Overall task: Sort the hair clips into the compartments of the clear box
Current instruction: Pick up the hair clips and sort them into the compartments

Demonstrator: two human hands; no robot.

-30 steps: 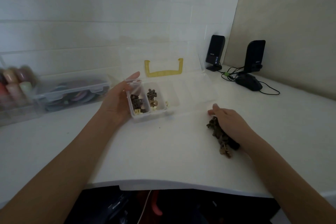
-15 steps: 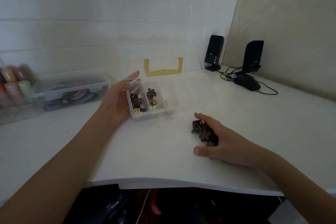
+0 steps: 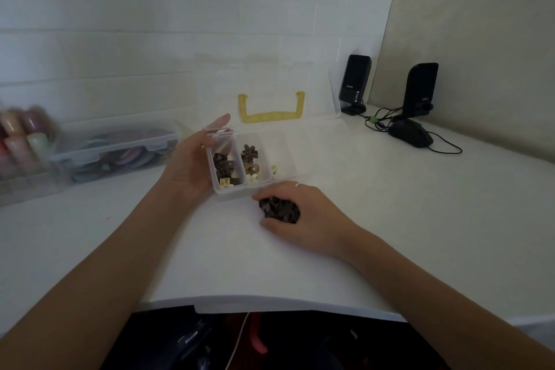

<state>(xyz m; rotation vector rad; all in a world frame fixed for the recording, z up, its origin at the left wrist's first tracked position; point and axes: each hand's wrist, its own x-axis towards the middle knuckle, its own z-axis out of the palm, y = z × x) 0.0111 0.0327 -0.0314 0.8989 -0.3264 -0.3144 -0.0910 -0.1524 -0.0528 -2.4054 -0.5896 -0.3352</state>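
The clear box (image 3: pixel 315 144) stands open on the white table, its lid with a yellow handle (image 3: pixel 271 116) leaning against the wall. Its leftmost compartment holds dark brown clips (image 3: pixel 223 167); the second compartment holds brown and cream clips (image 3: pixel 250 156). A small pale clip (image 3: pixel 274 169) lies in the third. My left hand (image 3: pixel 189 164) rests with straight fingers against the box's left end. My right hand (image 3: pixel 300 213) lies just in front of the box and grips a bunch of dark brown hair clips (image 3: pixel 279 209) in curled fingers.
A lidded clear case (image 3: pixel 114 147) with coloured items sits at the left, with blurred jars (image 3: pixel 21 138) beyond it. Two black speakers (image 3: pixel 354 82) and a black mouse (image 3: pixel 411 135) with cables stand at the back right. The table's front edge (image 3: pixel 270 302) is near me.
My right hand gathered the dark clips from the table at the right and carried them leftward, up to the box's front edge. The left hand stayed at the box.
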